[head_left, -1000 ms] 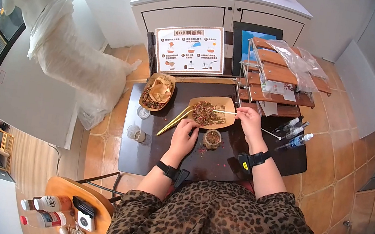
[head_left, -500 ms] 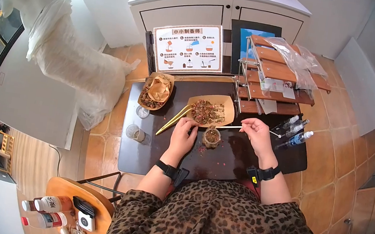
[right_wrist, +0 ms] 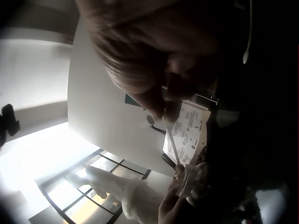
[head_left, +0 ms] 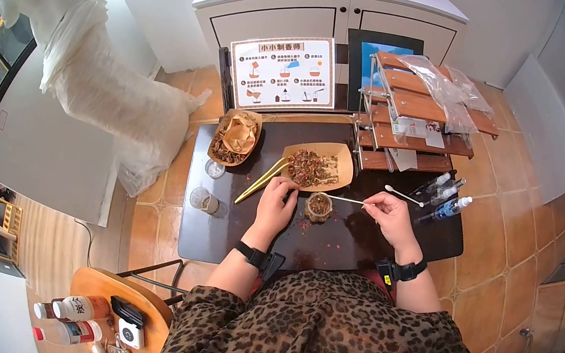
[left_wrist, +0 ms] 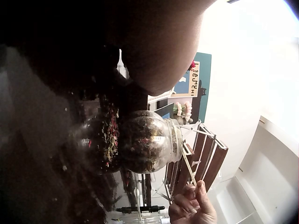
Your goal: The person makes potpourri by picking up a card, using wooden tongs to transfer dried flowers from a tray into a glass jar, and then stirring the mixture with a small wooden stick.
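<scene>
A thin white stick (head_left: 345, 199) is pinched between the thumb and fingertips of my right hand (head_left: 393, 219). Its far end is at the mouth of a round glass jar (head_left: 319, 209) holding dried plant bits; the left wrist view shows the jar (left_wrist: 147, 142) filled nearly to its neck. Just left of the jar, my left hand (head_left: 275, 208) rests with loosely bent fingers by the near edge of a paper tray (head_left: 345, 158) of dried petals and herbs. Golden tweezers (head_left: 263, 180) lean against that tray's left side.
Another paper tray (head_left: 258, 126) with crumpled paper, a clear cup (head_left: 204, 200) and a small lid (head_left: 214, 168) stand at left. A white-tipped stick (head_left: 404, 195) and several small bottles (head_left: 447, 208) are at right. An instruction board (head_left: 283, 73) and wooden rack (head_left: 420, 109) stand behind.
My right hand has moved down and slightly right with the stick, whose end went from the herb tray to the jar's mouth. My left hand has stayed nearly still.
</scene>
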Available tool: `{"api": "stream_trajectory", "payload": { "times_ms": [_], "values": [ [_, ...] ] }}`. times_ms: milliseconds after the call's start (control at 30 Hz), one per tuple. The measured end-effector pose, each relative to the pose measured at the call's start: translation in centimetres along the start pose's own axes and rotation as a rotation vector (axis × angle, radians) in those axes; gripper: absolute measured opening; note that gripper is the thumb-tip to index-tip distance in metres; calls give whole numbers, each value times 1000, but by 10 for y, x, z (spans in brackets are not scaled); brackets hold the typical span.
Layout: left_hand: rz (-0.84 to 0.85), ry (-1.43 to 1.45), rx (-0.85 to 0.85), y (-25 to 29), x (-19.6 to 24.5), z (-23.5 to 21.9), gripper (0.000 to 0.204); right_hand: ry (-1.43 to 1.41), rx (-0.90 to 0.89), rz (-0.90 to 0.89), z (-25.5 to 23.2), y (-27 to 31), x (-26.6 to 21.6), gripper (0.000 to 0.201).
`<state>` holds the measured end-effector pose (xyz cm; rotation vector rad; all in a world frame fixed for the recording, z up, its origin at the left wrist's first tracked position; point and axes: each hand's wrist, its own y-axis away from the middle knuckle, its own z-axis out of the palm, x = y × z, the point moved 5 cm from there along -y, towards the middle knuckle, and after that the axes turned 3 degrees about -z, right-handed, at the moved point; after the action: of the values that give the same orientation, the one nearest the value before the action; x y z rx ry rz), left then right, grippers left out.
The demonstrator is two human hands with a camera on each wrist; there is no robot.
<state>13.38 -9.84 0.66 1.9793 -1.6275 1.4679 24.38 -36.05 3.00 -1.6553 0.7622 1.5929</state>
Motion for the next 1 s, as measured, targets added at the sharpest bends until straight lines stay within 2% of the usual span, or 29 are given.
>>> {"api": "stream_trajectory", "payload": {
  "times_ms": [200, 300, 400, 500, 600, 633, 767, 867, 1000],
  "values": [
    [8, 4, 0, 0, 1, -1, 10, 97, -47, 5, 2, 3, 1, 3],
    [10, 7, 0, 0, 2, -2, 10, 22, -19, -58, 6, 2, -9, 4],
    [4, 9, -5, 0, 3, -1, 11, 158, -56, 2, 1, 0, -5, 5],
    [2, 16, -5, 0, -1, -1, 11, 31, -6, -37, -2, -6, -3, 9],
    [3, 14, -6, 0, 0, -1, 11, 41, 139, 33, -10, -13, -9, 12],
    [3, 11, -7, 0, 1, -1, 11, 40, 187, -5, -13, -19, -7, 14],
    [11, 5, -3, 0, 1, -1, 11, 175, 289, -48, -22, -43, 10, 14],
    [15, 7, 3, 0, 2, -2, 11, 401, 331, -142, -21, -59, 18, 14],
    [18, 0, 8, 1, 0, -1, 10, 518, 337, -160, -11, -74, 34, 15]
  ]
}}
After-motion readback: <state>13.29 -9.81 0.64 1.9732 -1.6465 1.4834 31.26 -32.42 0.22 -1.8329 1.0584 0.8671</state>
